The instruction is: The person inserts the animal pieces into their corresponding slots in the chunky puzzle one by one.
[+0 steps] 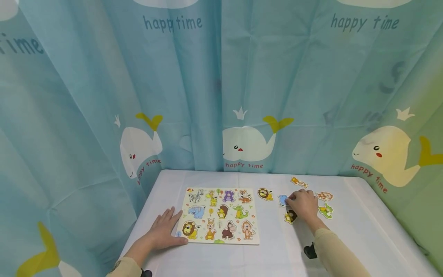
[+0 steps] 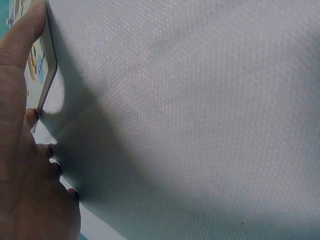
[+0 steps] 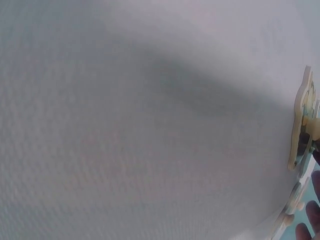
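Observation:
My left hand [image 1: 166, 232] rests at the left edge of a wooden animal puzzle board [image 1: 221, 243], fingers spread. Its thumb [image 2: 31, 22] touches the board's near corner. To the right of the board, my right hand [image 1: 305, 206] pinches a blue animal puzzle piece [image 1: 282, 200] between thumb and fingers. A hedgehog piece [image 1: 290, 216] lies just below that hand and shows its knob side-on in the right wrist view. The right fingers [image 3: 314, 215] appear only at that view's edge, and their grip is hidden there.
Around the right hand lie a lion piece [image 1: 265, 194], an orange animal piece [image 1: 299, 182], a monkey piece [image 1: 324, 196] and a crocodile piece [image 1: 325, 211]. A pale cloth covers the table [image 1: 277, 250]. A blue whale-print curtain [image 1: 200, 96] hangs behind it.

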{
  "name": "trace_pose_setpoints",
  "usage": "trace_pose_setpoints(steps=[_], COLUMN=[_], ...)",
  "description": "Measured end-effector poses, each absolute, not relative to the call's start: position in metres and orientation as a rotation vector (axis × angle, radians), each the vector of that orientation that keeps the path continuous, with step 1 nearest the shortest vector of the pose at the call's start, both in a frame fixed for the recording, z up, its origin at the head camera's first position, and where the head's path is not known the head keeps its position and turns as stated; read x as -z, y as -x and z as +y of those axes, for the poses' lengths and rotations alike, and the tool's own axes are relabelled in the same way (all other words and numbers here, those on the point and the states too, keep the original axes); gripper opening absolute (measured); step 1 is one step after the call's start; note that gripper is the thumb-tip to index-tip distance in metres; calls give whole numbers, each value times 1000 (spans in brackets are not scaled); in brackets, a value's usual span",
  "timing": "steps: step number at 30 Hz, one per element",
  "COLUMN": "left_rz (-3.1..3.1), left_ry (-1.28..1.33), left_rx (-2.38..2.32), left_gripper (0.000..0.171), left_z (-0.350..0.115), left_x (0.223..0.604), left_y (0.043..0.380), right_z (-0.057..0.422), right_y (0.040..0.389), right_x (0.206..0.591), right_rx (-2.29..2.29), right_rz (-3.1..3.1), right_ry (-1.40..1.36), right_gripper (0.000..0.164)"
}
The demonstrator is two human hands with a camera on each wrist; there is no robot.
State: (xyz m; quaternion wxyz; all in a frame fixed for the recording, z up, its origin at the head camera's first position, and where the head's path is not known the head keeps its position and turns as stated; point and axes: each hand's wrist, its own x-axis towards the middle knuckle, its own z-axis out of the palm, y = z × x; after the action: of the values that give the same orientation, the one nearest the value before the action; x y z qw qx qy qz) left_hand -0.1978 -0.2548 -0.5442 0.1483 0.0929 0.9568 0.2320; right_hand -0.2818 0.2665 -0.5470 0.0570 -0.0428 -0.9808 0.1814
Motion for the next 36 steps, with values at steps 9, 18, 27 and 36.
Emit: trace_pose_setpoints(steps=[9,18,27,36], left_rz=[2758,2770,2749,2750], left_ry=[-281,-282,-261,-251], left_rx=[-686,-656,-635,-635], left_gripper=[116,117,112,112], left_z=[-255,-256,-253,-252], left_x=[545,548,536,536], left_y=[200,200,198,196], right_z=[266,265,267,266], right_y=[281,283,289,293], right_x=[545,544,544,545], right_rx=[-556,-566,-548,-522], right_rz=[-2968,-2960,-2929,-2920], right_ry=[125,121,13,-60], right_gripper=[17,18,16,14])
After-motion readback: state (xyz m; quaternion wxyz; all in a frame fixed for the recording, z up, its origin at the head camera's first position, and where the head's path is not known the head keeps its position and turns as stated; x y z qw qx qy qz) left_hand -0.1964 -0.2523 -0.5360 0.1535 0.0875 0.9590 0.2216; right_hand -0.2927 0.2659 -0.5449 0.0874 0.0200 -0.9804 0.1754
